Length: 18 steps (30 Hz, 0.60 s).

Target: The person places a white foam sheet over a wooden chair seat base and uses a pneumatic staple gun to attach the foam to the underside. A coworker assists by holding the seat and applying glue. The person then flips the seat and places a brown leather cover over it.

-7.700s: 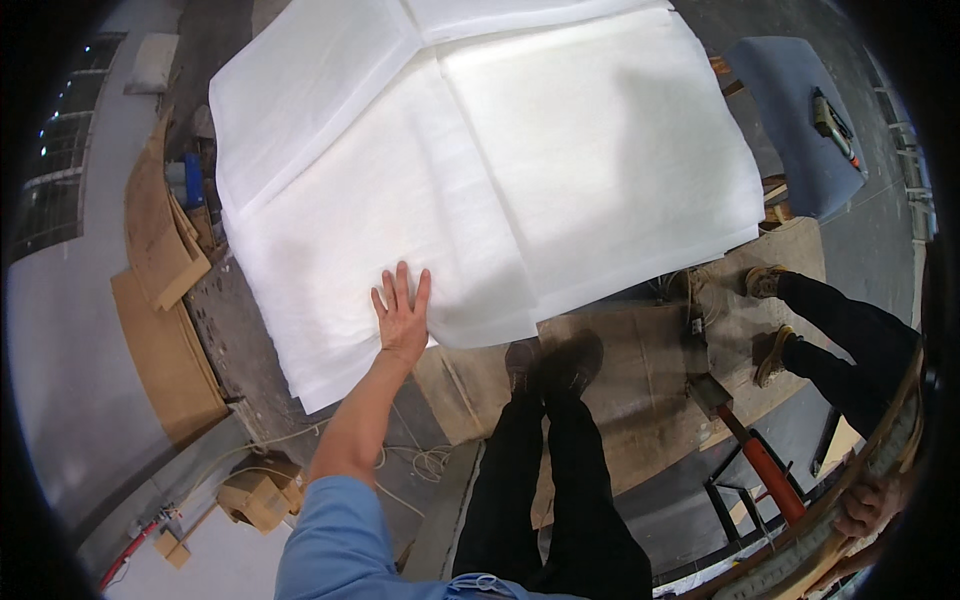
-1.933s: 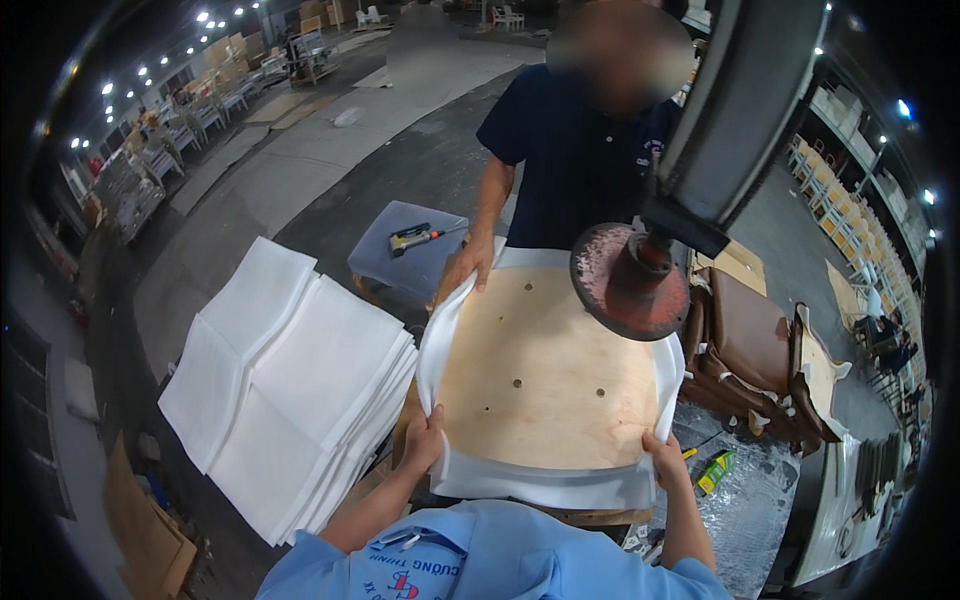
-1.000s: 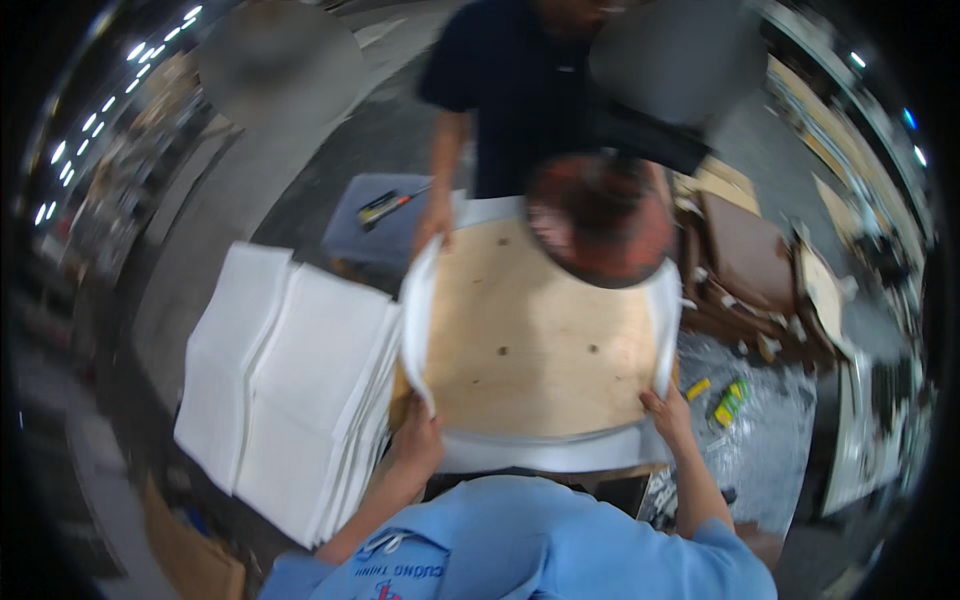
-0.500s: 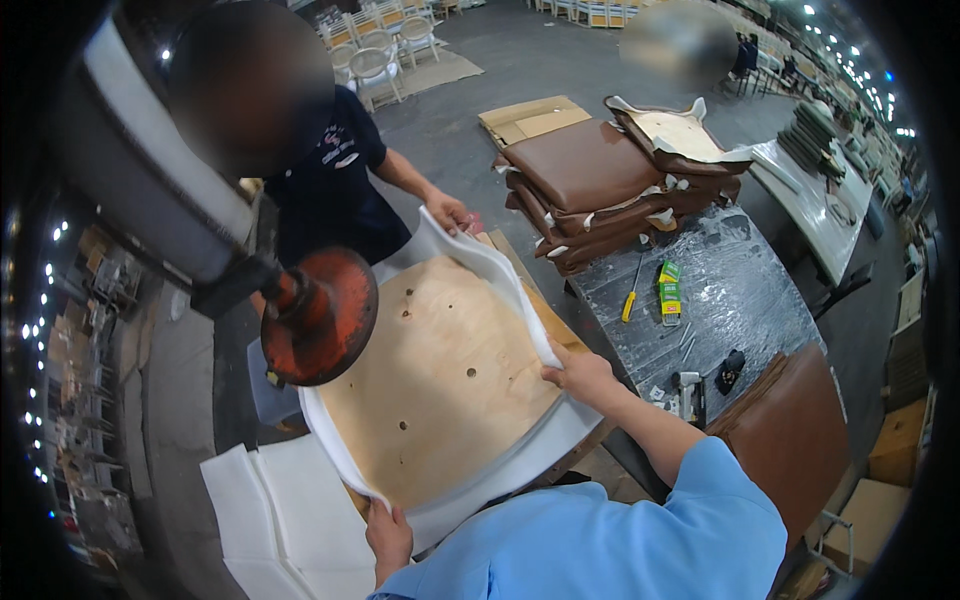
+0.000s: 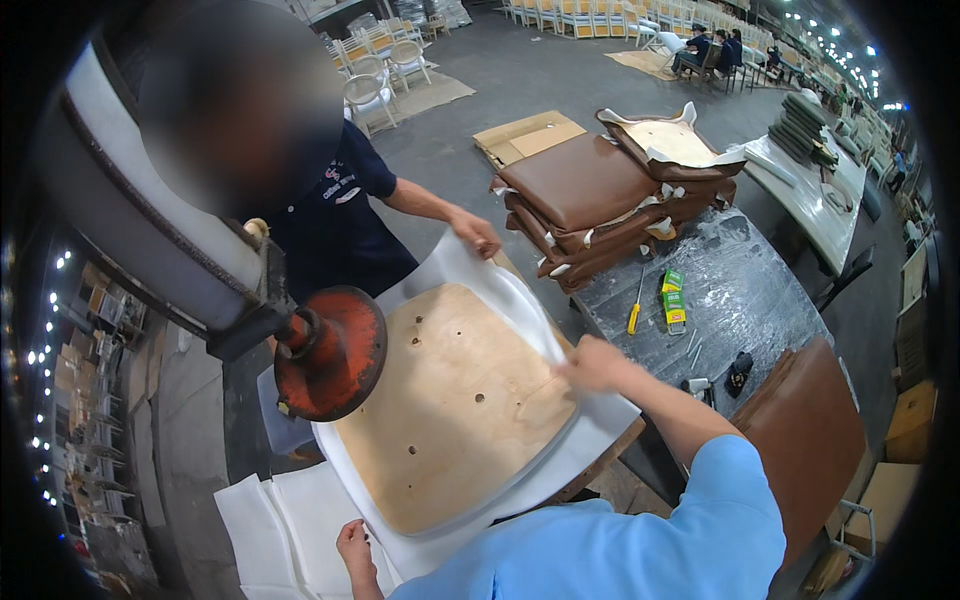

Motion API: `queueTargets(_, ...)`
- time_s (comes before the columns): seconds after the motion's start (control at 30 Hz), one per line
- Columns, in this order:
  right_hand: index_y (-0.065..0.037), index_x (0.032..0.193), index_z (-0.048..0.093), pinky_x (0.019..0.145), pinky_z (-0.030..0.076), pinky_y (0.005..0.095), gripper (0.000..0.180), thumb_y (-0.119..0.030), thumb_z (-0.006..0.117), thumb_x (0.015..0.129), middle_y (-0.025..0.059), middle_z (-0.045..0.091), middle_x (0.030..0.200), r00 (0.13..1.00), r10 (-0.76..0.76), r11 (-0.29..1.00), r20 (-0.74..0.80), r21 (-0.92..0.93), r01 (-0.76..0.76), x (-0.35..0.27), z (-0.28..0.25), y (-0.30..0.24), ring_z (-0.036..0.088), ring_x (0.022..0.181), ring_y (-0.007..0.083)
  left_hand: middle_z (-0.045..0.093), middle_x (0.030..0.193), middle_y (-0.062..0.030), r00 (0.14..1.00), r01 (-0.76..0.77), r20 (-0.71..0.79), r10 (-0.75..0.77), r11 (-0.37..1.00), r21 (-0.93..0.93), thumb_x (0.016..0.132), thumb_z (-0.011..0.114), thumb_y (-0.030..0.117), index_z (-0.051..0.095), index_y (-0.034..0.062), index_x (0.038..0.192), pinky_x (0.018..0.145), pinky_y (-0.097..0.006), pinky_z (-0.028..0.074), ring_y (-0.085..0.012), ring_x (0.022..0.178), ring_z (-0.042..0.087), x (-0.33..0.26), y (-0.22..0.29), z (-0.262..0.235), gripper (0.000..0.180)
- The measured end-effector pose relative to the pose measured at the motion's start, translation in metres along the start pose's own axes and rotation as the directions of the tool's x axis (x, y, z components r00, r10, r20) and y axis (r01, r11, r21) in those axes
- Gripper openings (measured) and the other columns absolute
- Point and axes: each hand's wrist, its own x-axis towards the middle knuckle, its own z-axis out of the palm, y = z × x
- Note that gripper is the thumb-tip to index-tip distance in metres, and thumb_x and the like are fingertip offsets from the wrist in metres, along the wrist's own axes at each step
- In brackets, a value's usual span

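Note:
A plywood seat board [image 5: 455, 400] with several drilled holes lies on a white padding sheet [image 5: 470, 515] that spreads beyond its edges. My right hand [image 5: 597, 366], slightly smeared by motion, is closed on the sheet's raised edge at the board's right corner. Near the board's lower left, my left hand [image 5: 355, 550] is off the sheet, its fingers curled with nothing visible in them. Opposite me, a co-worker's hand [image 5: 475, 235] is just above the sheet's far corner. A round red press plate [image 5: 335, 355] on a machine arm overhangs the board's left side.
White padding pieces [image 5: 290, 520] lie at lower left. Brown upholstered seats [image 5: 590, 190] are stacked on the plastic-covered table [image 5: 765, 290], beside a yellow-handled screwdriver [image 5: 634, 315] and a green-yellow box [image 5: 673, 300]. Brown sheets [image 5: 800, 450] are piled at right. The machine arm [image 5: 165, 210] blocks the left.
My left hand has let go of the padding edge and drawn back. The far edge of the sheet has dropped outward, and the co-worker's hand has come off it. The view has shifted slightly.

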Motion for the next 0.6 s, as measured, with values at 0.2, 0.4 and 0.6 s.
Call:
queueTargets(0.2,-0.005,0.121,0.081,0.079,0.058,0.0330,0.036,-0.036,0.073,0.103,0.0086,0.080,0.098,0.910,0.297,0.625,0.288,0.662,-0.413,0.039,0.008,0.048,0.073,0.088,0.0181,0.073,0.090,-0.0066,0.948,0.274,0.272,-0.167,0.863,-0.425,0.107,0.070,0.015,0.066,0.0080,0.113,0.074,-0.040,0.062,-0.0184,0.080,0.070,0.001,-0.016,-0.006,0.011)
queueTargets(0.4,-0.004,0.129,0.078,0.089,0.058,0.0338,0.039,-0.026,0.081,0.096,0.0073,0.080,0.110,0.930,0.152,0.507,0.335,0.781,-0.364,0.030,0.037,0.057,0.073,0.104,0.0161,0.080,0.108,-0.0136,0.848,0.396,0.485,-0.216,0.865,-0.307,0.104,0.075,0.021,0.070,-0.0031,0.124,0.084,-0.043,0.064,-0.0246,0.092,0.078,-0.024,-0.049,-0.008,0.032)
queueTargets(0.6,-0.007,0.123,0.074,0.088,0.060,0.0483,0.027,-0.019,0.070,0.098,0.0235,0.080,0.107,0.989,0.132,0.979,-0.065,0.162,-0.120,0.005,0.040,0.002,0.078,0.101,0.0400,0.080,0.112,-0.0140,0.831,0.380,0.486,-0.269,0.914,-0.143,0.105,0.072,0.018,0.072,-0.0037,0.127,0.086,-0.040,0.064,-0.0255,0.098,0.079,-0.038,-0.052,-0.030,0.031)
